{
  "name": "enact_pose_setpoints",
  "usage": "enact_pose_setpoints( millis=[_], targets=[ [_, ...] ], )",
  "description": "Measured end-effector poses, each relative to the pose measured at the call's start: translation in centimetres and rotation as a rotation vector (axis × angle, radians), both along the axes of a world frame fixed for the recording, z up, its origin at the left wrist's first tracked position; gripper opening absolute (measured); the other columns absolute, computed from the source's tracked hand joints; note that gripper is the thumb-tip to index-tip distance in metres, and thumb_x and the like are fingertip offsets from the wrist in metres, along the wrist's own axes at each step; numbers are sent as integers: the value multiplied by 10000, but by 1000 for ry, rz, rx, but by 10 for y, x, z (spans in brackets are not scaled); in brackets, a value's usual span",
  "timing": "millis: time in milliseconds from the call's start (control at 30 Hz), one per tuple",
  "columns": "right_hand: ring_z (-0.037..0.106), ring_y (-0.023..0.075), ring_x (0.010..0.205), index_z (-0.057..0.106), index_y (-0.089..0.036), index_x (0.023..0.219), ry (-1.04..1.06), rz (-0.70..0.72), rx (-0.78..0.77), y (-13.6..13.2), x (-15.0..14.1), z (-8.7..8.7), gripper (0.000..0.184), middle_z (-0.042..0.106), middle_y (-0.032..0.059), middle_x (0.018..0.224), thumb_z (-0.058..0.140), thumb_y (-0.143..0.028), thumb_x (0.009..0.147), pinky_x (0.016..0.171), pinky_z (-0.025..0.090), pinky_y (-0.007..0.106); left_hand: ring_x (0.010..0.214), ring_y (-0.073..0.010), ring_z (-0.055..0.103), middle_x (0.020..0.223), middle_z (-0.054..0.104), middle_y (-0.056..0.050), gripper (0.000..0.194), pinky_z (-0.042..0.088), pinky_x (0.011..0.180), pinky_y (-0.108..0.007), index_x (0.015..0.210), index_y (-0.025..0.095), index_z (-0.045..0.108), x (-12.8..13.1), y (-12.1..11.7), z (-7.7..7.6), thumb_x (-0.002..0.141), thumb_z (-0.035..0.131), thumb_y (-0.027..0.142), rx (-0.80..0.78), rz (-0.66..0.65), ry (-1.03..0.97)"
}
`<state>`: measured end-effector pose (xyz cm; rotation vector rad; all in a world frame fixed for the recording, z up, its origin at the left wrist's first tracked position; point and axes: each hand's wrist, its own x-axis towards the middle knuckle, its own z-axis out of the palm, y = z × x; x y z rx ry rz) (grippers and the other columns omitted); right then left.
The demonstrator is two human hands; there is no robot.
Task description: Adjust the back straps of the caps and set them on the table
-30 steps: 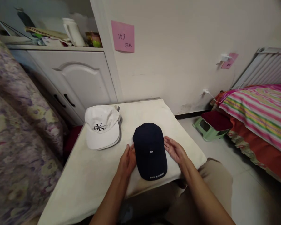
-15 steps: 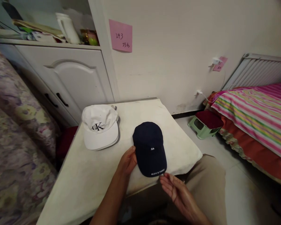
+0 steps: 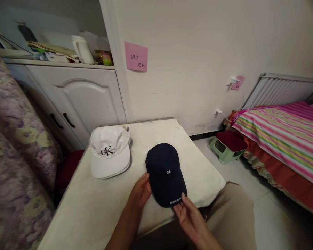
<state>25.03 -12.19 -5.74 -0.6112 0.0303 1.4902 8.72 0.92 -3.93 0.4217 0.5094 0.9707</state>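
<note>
A navy baseball cap [image 3: 163,166] lies on the cream-covered table [image 3: 195,166], its brim pointing at me and small white lettering on the front and brim edge. My left hand [image 3: 141,189] holds the cap's left side where brim meets crown, thumb at the edge and the other fingers partly hidden. At the brim's front right corner my right hand [image 3: 189,217] pinches it, thumb on top and fingers underneath. To the left sits a white cap [image 3: 111,152] with a black CK logo; another brim edge shows just below its own.
A white cabinet [image 3: 86,97] stands behind on the left, with a white jug [image 3: 82,50] on its shelf. Floral curtain [image 3: 18,149] hangs at the left. A green stool [image 3: 226,149] stands beside the bed [image 3: 281,128] on the right.
My right hand has closed on the brim, covering part of its lettering. The left hand stays at the cap's side. The whole view has tilted up slightly.
</note>
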Motion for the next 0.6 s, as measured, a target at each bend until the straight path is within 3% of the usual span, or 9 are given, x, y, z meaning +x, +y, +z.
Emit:
enact_pose_setpoints(
  millis=[167,300,467,600],
  targets=[
    [747,152,958,758,-231,921,-33,-116,12,16,27,18,191,796,1,990,771,-101,781,886,610,253,783,-188,738,858,773,-96,144,590,743,-292,865,128,708,-3,3,-5,927,578,128,-55,27,28],
    [734,168,1013,748,-224,1008,-76,-93,115,51,61,43,226,781,28,1068,744,-116,809,917,601,259,741,-172,735,816,761,-92,128,592,710,-276,847,131,704,-4,5,-7,919,599,118,-91,44,46],
    [741,157,980,706,-204,1091,-97,-97,204,150,97,73,258,787,35,1029,645,-76,875,913,601,266,726,-159,722,833,746,-82,81,588,694,-267,858,129,701,-5,6,-6,902,633,124,-117,59,48],
    [744,113,842,690,-199,1005,-110,-122,144,243,117,68,198,787,6,898,554,-69,945,825,612,228,706,-160,710,827,736,-81,37,584,678,-275,865,121,696,-5,7,-8,881,677,148,-148,67,34]
  ],
)
